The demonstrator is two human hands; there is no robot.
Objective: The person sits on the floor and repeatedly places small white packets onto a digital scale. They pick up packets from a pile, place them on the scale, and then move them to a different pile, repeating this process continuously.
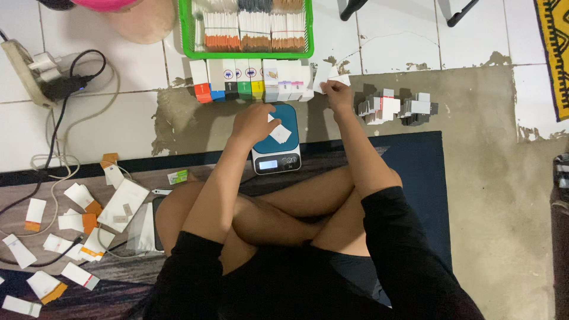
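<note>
I sit cross-legged on the floor over a small digital scale (276, 160) with a teal platform. My left hand (253, 121) hovers over the platform's left side, fingers curled close to a small white paper piece (280, 134) lying on it. My right hand (338, 93) is further back and to the right, pinching a small white folded card (327, 77) beside a row of small boxes (252, 80) with coloured bottoms.
A green basket (246, 54) of bundled packets stands behind the boxes. A heap of small white and grey cards (394, 108) lies to the right. Loose white-and-orange packets (65, 237), a power strip (29, 71) and cables lie on the left. A dark blue mat (421, 172) is under me.
</note>
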